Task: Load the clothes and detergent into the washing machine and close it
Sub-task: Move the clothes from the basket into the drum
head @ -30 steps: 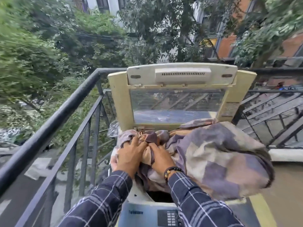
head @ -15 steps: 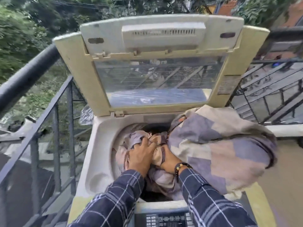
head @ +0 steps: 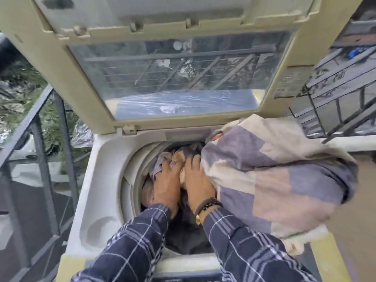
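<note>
This is outside, on a balcony. A dark metal railing (head: 41,159) runs along the left side, and green leaves (head: 20,78) show behind it. Crinkly clear plastic (head: 81,135) sits near that railing. A second railing (head: 335,104) stands on the right, above a pale low ledge (head: 358,142). The floor (head: 364,231) is brown. The light is soft daylight.

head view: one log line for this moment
step: loading; left hand: grips checked cloth in drum; right hand: grips it too; rest of cloth: outside drum, right side; lid: open
</note>
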